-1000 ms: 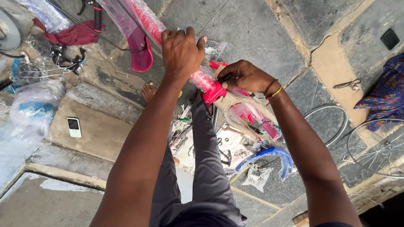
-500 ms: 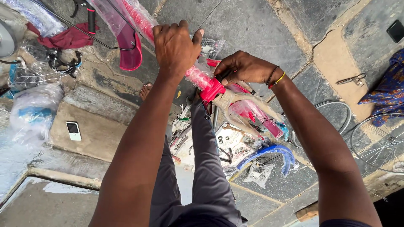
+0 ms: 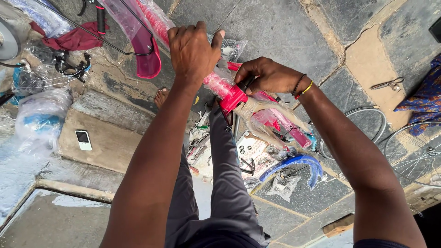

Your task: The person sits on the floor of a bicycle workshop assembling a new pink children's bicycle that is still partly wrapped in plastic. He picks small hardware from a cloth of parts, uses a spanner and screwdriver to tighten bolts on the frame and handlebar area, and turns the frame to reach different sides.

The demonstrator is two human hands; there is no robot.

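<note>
1. The left hand (image 3: 193,50) is clenched narrow around a pink-red bicycle frame tube wrapped in bubble plastic (image 3: 216,85), gripping it from above with the thumb raised.
2. The right hand (image 3: 266,76) is closed on the same tube just beside the left, fingers curled over the bright red joint (image 3: 233,97) where the wrapping ends; a small dark part shows under the fingers, too hidden to name.
3. The wrapped tube runs from the upper left, past both hands, down toward the right, held above the person's grey trouser leg (image 3: 225,183) and above the stone-slab floor (image 3: 285,27).
4. A yellow and red wrist band (image 3: 304,88) sits on the right wrist.
5. Below the hands, on the floor, lies a heap of small bicycle parts and plastic bags (image 3: 243,156), with a blue curved mudguard (image 3: 294,163) near it.
6. A dark pink mudguard (image 3: 147,59) lies at upper left, beside a black handlebar grip (image 3: 100,20) and a red cloth (image 3: 69,40).
7. A small white phone (image 3: 83,139) rests on a tan slab at left, well apart from the hands.
8. 2 spoked wheel rims (image 3: 413,151) lie at right, and a pair of pliers (image 3: 388,84) lies on the floor above them.
9. A bare foot (image 3: 161,97) shows beside the left forearm.
</note>
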